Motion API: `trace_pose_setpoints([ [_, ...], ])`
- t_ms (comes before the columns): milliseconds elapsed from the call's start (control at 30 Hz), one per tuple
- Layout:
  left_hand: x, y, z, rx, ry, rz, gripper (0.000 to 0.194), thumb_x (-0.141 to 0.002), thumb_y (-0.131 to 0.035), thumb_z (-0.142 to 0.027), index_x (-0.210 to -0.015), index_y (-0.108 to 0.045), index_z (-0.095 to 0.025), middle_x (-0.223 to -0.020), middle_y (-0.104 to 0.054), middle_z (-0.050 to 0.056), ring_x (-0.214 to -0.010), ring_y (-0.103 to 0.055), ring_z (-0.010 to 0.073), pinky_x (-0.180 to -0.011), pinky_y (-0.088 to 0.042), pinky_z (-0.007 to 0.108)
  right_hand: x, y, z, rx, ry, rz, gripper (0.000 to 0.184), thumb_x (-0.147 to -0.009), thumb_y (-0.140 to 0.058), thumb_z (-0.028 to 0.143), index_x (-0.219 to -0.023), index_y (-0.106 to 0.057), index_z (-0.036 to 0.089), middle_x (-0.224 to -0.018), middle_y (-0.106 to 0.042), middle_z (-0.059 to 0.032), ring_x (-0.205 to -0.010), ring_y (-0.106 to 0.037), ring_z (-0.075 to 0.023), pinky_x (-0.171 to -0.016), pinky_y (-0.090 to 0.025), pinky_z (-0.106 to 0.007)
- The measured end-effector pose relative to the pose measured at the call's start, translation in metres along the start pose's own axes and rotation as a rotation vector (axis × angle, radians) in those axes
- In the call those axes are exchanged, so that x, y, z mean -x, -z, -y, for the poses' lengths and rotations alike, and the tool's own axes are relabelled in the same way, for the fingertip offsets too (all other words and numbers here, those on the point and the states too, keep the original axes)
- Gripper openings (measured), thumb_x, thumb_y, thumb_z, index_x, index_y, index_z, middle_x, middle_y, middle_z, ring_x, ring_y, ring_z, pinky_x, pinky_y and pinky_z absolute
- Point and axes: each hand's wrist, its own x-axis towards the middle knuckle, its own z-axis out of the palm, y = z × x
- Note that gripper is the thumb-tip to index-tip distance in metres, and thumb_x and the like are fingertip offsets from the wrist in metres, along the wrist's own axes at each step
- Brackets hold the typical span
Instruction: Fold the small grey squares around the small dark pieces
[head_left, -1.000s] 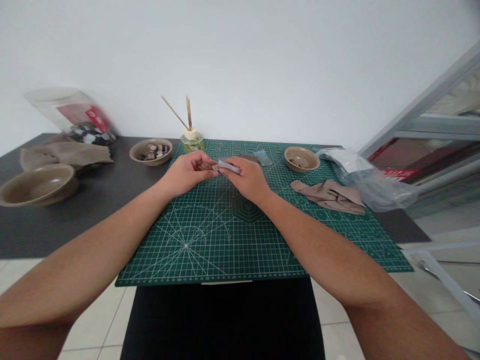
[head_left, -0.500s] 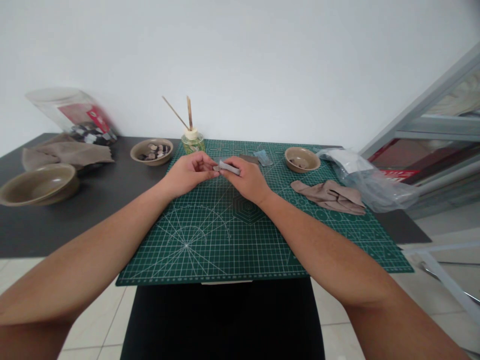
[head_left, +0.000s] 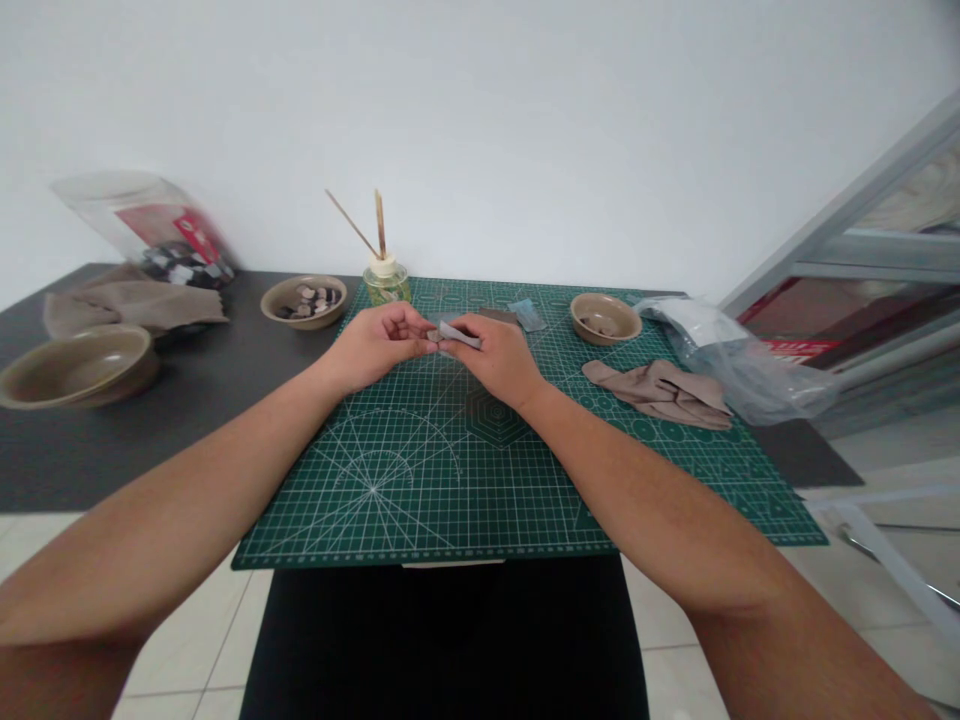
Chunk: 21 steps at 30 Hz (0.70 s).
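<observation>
My left hand (head_left: pixel 379 347) is closed in a pinch on a small brownish piece (head_left: pixel 433 336), mostly covered by the fingertips. My right hand (head_left: pixel 496 355) grips a folded grey sheet (head_left: pixel 460 334) that looks like sandpaper, its edge against the small piece. Both hands meet above the green cutting mat (head_left: pixel 420 510). Just beyond the right hand lie a flat brown sheet (head_left: pixel 499 317) and a small blue packet (head_left: pixel 529 315).
Small dark-edged pieces fill a left bowl (head_left: pixel 304 322); a few lie in the right bowl (head_left: pixel 606 338). A larger bowl (head_left: pixel 82 390), cloths (head_left: pixel 660 392), a reed diffuser (head_left: pixel 385 280), a plastic bag of pieces (head_left: pixel 169 230) and a clear bag (head_left: pixel 739 365) surround the hands.
Both hands keep nearly the same place and grip. Only a very slight shift of the fingers and of the view shows.
</observation>
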Motion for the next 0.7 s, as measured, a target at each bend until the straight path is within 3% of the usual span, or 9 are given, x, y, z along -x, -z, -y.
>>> trace_pose_setpoints([
  [700, 0.0013, 0.0005, -0.0037, 0.004, 0.014, 0.047, 0.034, -0.063, -0.092, -0.031, -0.083, -0.068, -0.016, -0.073, -0.071, 0.001, -0.069, -0.066, 0.0143, -0.071, -0.054, 0.031, 0.0011, -0.0007, 0.0025, -0.02, -0.006, 0.028, 0.013, -0.09, -0.071, 0.033, -0.093, -0.072, 0.021, -0.091, -0.075, -0.0017, -0.08, -0.064, -0.0164, -0.076, -0.043, -0.029],
])
